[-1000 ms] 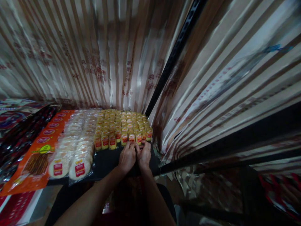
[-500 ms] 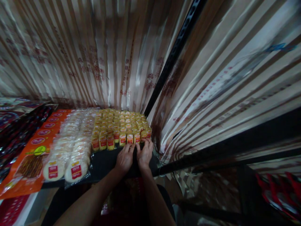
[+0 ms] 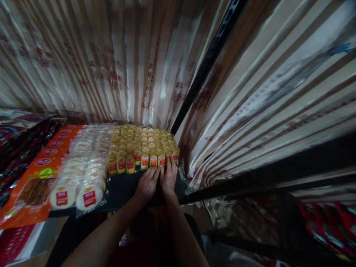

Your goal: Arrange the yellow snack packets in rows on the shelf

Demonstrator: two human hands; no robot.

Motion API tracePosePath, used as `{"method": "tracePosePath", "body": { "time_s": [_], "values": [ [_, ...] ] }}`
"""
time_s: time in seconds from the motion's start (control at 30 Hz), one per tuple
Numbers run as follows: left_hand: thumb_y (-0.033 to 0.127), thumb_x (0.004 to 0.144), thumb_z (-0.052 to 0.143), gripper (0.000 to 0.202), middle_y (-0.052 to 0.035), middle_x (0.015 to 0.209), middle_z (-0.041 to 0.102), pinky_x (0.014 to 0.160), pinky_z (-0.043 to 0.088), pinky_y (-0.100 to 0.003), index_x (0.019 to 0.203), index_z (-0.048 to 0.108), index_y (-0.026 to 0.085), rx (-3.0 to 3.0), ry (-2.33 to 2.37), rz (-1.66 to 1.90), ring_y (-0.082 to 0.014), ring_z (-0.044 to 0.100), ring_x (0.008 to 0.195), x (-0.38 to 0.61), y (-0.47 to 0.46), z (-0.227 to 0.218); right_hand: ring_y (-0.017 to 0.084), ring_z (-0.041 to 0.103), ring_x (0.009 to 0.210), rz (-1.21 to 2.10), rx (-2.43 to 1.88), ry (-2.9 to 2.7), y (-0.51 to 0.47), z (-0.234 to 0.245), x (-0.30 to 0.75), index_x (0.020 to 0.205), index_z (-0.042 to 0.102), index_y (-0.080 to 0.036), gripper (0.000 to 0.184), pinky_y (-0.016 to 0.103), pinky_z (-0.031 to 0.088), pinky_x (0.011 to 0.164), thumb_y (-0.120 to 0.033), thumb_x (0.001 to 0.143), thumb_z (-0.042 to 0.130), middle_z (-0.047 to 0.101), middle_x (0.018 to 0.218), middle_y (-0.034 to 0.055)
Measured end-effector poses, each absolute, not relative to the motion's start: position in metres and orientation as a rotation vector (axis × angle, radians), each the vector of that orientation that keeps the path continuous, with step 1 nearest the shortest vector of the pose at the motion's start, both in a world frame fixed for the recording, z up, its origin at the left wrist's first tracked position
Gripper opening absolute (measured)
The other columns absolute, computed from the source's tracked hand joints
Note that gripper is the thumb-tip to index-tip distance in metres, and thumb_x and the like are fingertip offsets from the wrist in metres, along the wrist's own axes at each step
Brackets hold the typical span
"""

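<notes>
Rows of small yellow wrapped snack packs (image 3: 144,160) with red labels stand upright on a black shelf (image 3: 119,189). At the front of these rows, my left hand (image 3: 147,183) lies with its fingers stretched forward, their tips at the base of the front packs. Beside it my right hand (image 3: 168,178) reaches a little farther, its extended fingertips against the packs at the right end. The two hands almost touch at the thumbs. Neither is wrapped around a pack, though the fingertips partly cover the lowest edges.
Two rows of clear-wrapped round white cakes (image 3: 89,196) stand to the left, beside orange snack bags (image 3: 36,189) and dark red packages (image 3: 25,159). A black metal post (image 3: 194,83) rises at the back right corner. Pleated printed sheeting (image 3: 125,66) lines the back and right side.
The leaning pack at the right front end now stands straighter, in line with its neighbours. My right fingers have straightened forward against the row. The view has shifted slightly.
</notes>
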State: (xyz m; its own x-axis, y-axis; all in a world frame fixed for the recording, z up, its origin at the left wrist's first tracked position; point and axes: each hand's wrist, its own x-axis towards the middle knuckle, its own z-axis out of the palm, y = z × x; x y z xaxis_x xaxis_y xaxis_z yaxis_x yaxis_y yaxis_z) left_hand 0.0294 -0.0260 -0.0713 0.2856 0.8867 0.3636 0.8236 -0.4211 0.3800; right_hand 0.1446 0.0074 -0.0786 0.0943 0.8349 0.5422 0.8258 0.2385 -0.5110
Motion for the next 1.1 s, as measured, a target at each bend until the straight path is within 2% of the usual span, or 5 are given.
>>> {"method": "tracePosePath", "body": {
  "time_s": [0.4,0.67,0.83,0.97,1.1],
  "values": [
    [0.012,0.083,0.036,0.035,-0.0089,0.110,0.058,0.090,0.045,-0.033,0.112,0.057,0.015,2.314,1.504,0.849,-0.0199,0.051,0.103,0.016,-0.058,-0.047,0.025,0.042,0.118,0.131,-1.572,-1.554,-0.008,-0.055,0.139,0.123,0.046,-0.011,0.043,0.043,0.038,0.094,-0.035,0.087,0.039,0.047,0.126,0.0185],
    [0.014,0.086,0.034,0.030,-0.0084,0.095,0.061,0.081,0.046,-0.028,0.092,0.063,0.016,2.060,1.391,0.982,-0.0158,0.055,0.091,-0.013,-0.156,-0.074,0.013,0.060,0.063,0.673,-1.461,-1.539,-0.113,-0.063,0.110,0.106,0.054,-0.016,0.031,0.025,0.047,0.062,-0.034,0.091,0.034,0.063,0.075,0.0036],
    [0.011,0.083,0.035,0.030,-0.0093,0.099,0.063,0.084,0.044,-0.029,0.094,0.062,0.014,1.528,1.671,0.467,-0.0160,0.057,0.093,-0.024,-0.183,-0.108,0.019,0.062,0.083,0.771,-1.698,-1.954,-0.157,-0.105,0.100,0.095,0.063,-0.015,0.030,0.029,0.046,0.077,-0.028,0.089,0.037,0.067,0.088,0.0094],
    [0.008,0.078,0.038,0.031,-0.0108,0.098,0.067,0.081,0.044,-0.030,0.093,0.064,0.014,1.396,1.659,0.269,-0.0183,0.060,0.091,-0.022,-0.179,-0.134,0.023,0.047,0.118,0.750,-2.139,-2.323,-0.148,-0.134,0.106,0.122,0.053,-0.017,0.039,0.033,0.036,0.096,-0.016,0.084,0.044,0.054,0.125,0.0128],
    [0.011,0.077,0.040,0.029,-0.0085,0.092,0.070,0.078,0.045,-0.029,0.088,0.067,0.016,1.327,1.557,0.250,-0.0180,0.062,0.085,-0.015,-0.176,-0.155,0.025,0.047,0.118,0.749,-2.435,-2.372,-0.127,-0.148,0.115,0.126,0.050,-0.015,0.039,0.035,0.040,0.090,-0.017,0.089,0.035,0.052,0.126,0.0171]
  ]
}}
